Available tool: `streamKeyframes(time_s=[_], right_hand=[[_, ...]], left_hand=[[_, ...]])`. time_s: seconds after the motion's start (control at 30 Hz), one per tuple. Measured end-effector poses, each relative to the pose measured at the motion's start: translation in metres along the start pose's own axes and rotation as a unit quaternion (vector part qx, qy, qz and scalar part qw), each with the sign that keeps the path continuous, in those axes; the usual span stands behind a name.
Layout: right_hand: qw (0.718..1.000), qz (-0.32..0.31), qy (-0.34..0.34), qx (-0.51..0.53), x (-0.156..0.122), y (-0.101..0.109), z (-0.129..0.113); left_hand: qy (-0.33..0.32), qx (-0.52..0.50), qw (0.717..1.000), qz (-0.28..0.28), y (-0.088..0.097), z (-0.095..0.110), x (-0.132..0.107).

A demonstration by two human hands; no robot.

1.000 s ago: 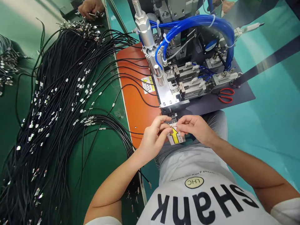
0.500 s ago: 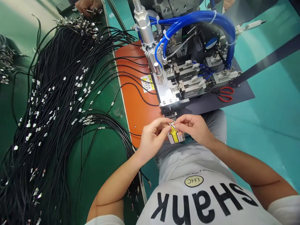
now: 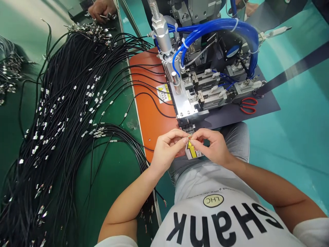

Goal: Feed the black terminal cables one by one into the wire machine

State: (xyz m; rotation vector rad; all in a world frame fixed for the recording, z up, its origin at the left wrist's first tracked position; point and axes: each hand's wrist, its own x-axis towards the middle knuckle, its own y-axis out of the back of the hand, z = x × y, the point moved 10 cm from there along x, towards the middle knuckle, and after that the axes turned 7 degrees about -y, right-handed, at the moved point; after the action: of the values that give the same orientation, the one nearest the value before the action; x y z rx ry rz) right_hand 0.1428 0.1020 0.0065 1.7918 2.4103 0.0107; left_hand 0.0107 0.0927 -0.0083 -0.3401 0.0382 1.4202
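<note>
In front of the machine's near end, my left hand (image 3: 166,149) is closed in a pinch on a black cable (image 3: 148,149) that runs in from the left. Thin coloured wires (image 3: 190,136) show at its end, between my fingertips. My right hand (image 3: 214,145) pinches the same wires from the other side, thumb against forefinger. Right below my fingertips is a white label with a yellow arrow (image 3: 192,151), partly covered by them. The metal clamping machine (image 3: 181,106) stands just beyond, with several black cables leading into its left side.
An orange plate (image 3: 144,103) lies left of the machine. Bundles of black cables (image 3: 59,113) with silvery ends spread over the green table (image 3: 110,185). Red-handled snips (image 3: 248,105) rest at the right. Blue air hoses (image 3: 218,24) arch overhead. Another person's hand (image 3: 102,10) is at the far left.
The view has shifted slightly, so the bench and machine appear a little lower and further right. My right fingers have changed position slightly at the wires, and coloured strands show more clearly.
</note>
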Motion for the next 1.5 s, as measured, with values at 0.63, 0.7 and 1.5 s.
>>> streamKeyframes(time_s=[0.63,0.7,1.5], right_hand=[[0.999,0.010,0.024,-0.022,0.000,-0.001,-0.002],[0.999,0.007,0.023,-0.021,0.000,-0.001,-0.001],[0.996,0.005,-0.081,-0.045,0.006,0.018,0.019]], left_hand=[[0.055,-0.047,0.997,0.027,-0.004,-0.013,-0.002],[0.067,-0.060,0.996,0.026,-0.005,-0.014,-0.002],[0.070,0.028,0.996,0.039,-0.001,-0.029,-0.003]])
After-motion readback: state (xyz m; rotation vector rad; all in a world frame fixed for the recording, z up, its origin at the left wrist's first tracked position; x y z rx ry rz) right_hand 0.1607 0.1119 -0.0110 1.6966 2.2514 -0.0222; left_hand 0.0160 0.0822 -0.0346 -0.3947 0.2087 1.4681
